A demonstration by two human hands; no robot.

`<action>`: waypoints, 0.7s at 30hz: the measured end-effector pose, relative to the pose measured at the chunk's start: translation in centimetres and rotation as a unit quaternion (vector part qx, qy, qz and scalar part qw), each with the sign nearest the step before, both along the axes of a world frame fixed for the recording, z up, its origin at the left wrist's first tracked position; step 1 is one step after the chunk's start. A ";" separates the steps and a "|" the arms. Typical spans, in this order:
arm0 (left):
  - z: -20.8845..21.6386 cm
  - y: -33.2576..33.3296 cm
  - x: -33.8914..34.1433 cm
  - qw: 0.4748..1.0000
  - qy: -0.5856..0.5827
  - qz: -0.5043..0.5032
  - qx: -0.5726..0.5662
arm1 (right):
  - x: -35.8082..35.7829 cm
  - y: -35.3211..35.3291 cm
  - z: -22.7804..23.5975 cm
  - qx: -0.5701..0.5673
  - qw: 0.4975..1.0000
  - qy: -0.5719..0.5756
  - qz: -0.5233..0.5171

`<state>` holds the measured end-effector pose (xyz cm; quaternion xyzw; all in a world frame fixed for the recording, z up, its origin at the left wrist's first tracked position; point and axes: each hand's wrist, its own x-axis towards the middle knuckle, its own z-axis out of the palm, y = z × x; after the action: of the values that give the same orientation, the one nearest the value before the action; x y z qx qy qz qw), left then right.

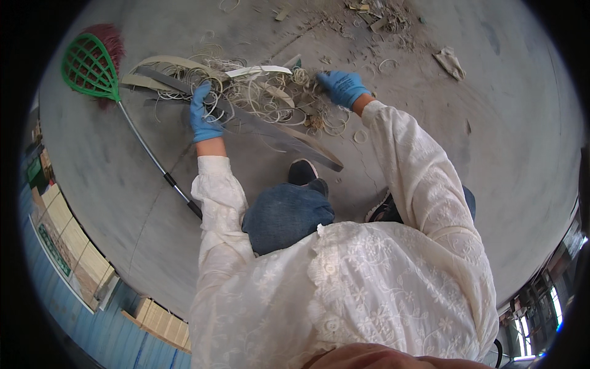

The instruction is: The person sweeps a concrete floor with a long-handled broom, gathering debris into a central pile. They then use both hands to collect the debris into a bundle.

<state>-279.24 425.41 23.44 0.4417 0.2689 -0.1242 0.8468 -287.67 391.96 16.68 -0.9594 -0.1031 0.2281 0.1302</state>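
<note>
My left hand (204, 115), in a blue glove, is closed round a bundle of long flat strips (261, 123), grey and cream, with thin curled trimmings (230, 92) tangled among them. A white strip (258, 70) lies across the top of the tangle. At the right edge of this heap is my right hand (344, 88), also gloved in blue. Its fingers are curled in against the trimmings, and whatever they grip is hidden. Both arms reach forward over the concrete floor.
A broom with a green lattice head (92, 67), reddish bristles and a metal handle (147, 147) lies at left. Dusty scraps (384, 18) are piled far ahead. A crumpled pale cloth-like piece (450, 63) lies at right. Stacked boards (70, 230) stand by the blue wall at lower left.
</note>
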 end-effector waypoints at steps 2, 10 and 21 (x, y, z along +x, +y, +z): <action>0.2 -0.4 -0.2 1.000 -0.024 0.006 0.007 | 0.8 -0.4 1.6 0.049 0.989 -0.065 -0.122; 1.1 -1.7 -1.1 0.997 -0.005 -0.014 0.079 | 5.1 3.6 11.3 0.408 0.840 -0.103 -0.343; 5.3 -1.7 -4.2 0.980 -0.087 -0.117 -0.138 | 3.8 15.3 17.8 0.382 0.884 0.000 -0.269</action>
<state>-283.49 423.69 28.74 0.3584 0.1210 -0.2197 0.8992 -283.92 407.22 34.52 -0.8263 0.0802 0.1270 0.5429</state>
